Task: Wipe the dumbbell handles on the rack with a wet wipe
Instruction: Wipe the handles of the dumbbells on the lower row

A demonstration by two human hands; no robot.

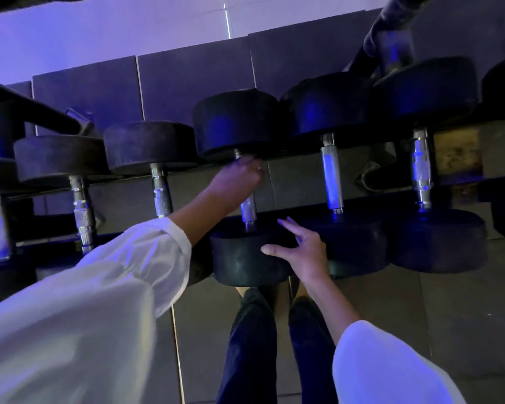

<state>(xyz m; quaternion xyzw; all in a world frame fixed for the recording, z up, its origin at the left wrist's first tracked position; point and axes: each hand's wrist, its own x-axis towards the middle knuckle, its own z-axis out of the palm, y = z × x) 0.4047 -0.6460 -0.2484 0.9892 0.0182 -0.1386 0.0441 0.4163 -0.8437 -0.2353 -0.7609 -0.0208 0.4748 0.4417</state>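
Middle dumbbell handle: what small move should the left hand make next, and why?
Probably slide the left hand down the handle toward the near head: it grips the far end, the near part is bare, the right hand rests on that head.

— Any weight numbers or brand legible on the dumbbell heads (235, 123)?
— None I can read, nine o'clock through three; too dim. The handles (331, 176) show only knurling.

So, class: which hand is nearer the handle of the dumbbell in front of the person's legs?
Left. The left hand wraps the handle; the right hand is beside the near weight head, off it.
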